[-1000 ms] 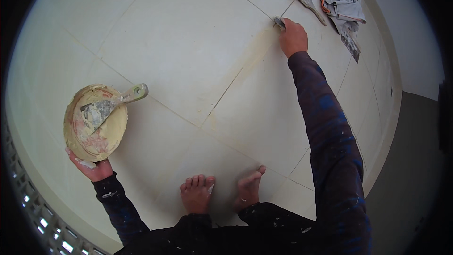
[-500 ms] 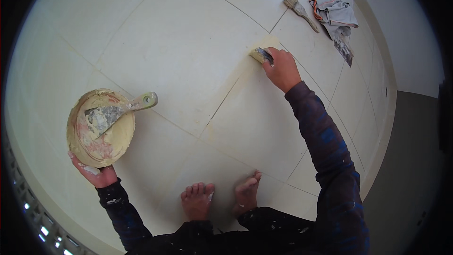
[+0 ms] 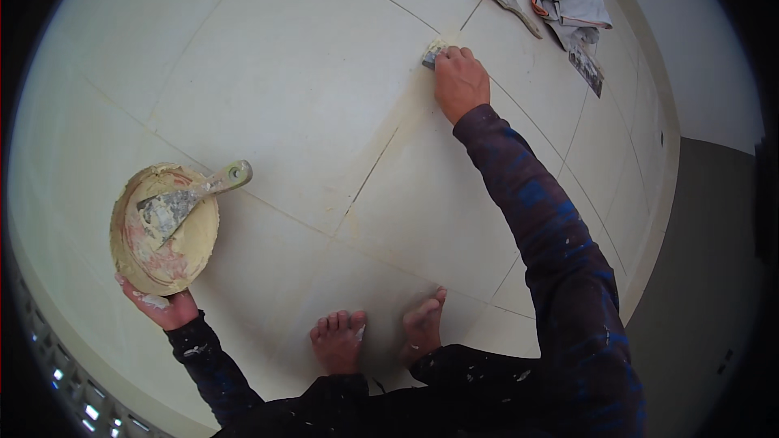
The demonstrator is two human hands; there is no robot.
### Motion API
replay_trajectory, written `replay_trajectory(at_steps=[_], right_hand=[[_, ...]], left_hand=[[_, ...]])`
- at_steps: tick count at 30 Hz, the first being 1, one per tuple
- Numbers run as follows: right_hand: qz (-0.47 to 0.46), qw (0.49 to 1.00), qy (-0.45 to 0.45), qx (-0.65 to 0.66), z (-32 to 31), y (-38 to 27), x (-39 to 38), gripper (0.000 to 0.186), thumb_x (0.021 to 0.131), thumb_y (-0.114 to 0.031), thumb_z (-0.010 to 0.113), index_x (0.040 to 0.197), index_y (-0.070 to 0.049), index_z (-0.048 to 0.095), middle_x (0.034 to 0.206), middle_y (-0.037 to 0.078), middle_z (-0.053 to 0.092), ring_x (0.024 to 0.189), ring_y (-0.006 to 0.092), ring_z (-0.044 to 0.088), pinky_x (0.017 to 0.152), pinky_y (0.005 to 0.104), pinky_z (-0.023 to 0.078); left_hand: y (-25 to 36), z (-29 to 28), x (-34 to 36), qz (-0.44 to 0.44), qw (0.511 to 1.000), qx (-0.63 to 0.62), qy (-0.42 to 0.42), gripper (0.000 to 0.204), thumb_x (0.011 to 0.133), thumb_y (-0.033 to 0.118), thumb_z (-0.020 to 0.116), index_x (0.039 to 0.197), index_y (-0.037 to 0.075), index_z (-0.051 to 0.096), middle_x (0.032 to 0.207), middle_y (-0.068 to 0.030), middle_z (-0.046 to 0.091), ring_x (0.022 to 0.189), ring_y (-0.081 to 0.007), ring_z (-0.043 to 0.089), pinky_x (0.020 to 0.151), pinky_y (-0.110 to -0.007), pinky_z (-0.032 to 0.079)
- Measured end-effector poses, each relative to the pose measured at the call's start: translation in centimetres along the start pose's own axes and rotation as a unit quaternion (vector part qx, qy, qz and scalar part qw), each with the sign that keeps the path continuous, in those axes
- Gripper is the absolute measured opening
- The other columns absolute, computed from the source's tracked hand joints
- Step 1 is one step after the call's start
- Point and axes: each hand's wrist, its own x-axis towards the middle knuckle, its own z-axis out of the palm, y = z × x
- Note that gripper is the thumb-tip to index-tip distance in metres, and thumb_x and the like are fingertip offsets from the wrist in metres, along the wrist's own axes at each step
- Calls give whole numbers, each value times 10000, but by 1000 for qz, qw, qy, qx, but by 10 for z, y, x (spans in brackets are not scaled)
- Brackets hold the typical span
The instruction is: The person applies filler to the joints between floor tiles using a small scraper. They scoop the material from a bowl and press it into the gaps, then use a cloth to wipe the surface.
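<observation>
My left hand [image 3: 162, 304] holds a round bowl [image 3: 195, 239] smeared with cream paste and some pink streaks, at the lower left. A paste-covered putty knife [image 3: 187, 199] lies across the bowl, its handle over the right rim. My right hand [image 3: 462, 81] grips a small flat scraper [image 3: 435, 55] against a tile joint near the top centre, with cream paste around its blade. Light cream smears run along that joint toward me, and a darker stretch of the line shows nearer my bare feet [image 3: 337, 341].
Large white floor tiles [image 3: 268, 73] surround me. At the upper right lie a worn paintbrush [image 3: 507, 4], a grey rag [image 3: 572, 4] with orange trim and a metal trowel [image 3: 584, 69]. A white wall [image 3: 706, 49] and darker floor [image 3: 698, 251] are on the right, a perforated band at the lower left.
My right hand came down along the joint toward me with the scraper, then moved back up slightly. The bowl in my left hand has shifted a little downward in the view.
</observation>
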Motion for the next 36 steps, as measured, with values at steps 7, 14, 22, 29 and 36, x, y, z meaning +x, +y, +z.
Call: replay_trajectory(at_steps=[7, 14, 22, 29, 36], right_hand=[[27, 924, -171, 341, -44, -65, -92, 222, 849, -35, 597, 1046, 11, 687, 987, 203, 690, 944, 396, 645, 843, 460, 524], [158, 975, 39, 153, 15, 40, -6, 266, 878, -87, 568, 1110, -34, 688, 1055, 168, 697, 1017, 403, 613, 893, 494, 497], [-26, 957, -9, 288, -21, -119, -89, 257, 877, -12, 580, 1127, -11, 639, 1034, 132, 699, 918, 337, 582, 819, 450, 507], [115, 983, 48, 135, 23, 14, 29, 257, 894, -46, 569, 1128, -11, 670, 1039, 155, 704, 985, 381, 594, 894, 461, 494], [-9, 961, 71, 269, 22, -85, -41, 284, 850, 7, 617, 1130, -16, 660, 1093, 129, 717, 1015, 336, 618, 869, 430, 494]], left_hand=[[18, -25, 13, -2, 999, -24, -29, 509, 1043, 422, 459, 1450, 117, 465, 1494, -64, 497, 1374, -247, 476, 1164, -450, 395], [23, -58, 8, -15, 999, -39, -31, 495, 1053, 423, 450, 1452, 131, 460, 1495, -56, 494, 1375, -241, 472, 1160, -447, 402], [32, -87, 33, 0, 999, -18, -27, 517, 1058, 445, 447, 1465, 127, 456, 1512, -56, 486, 1384, -246, 466, 1167, -450, 392], [0, -46, 27, -19, 1000, 7, -21, 545, 1067, 464, 425, 1475, 103, 441, 1512, -71, 483, 1372, -246, 472, 1168, -446, 387], [2, -48, 24, 17, 1000, 15, -13, 511, 1060, 429, 435, 1461, 114, 449, 1497, -63, 489, 1376, -246, 471, 1163, -444, 394]])
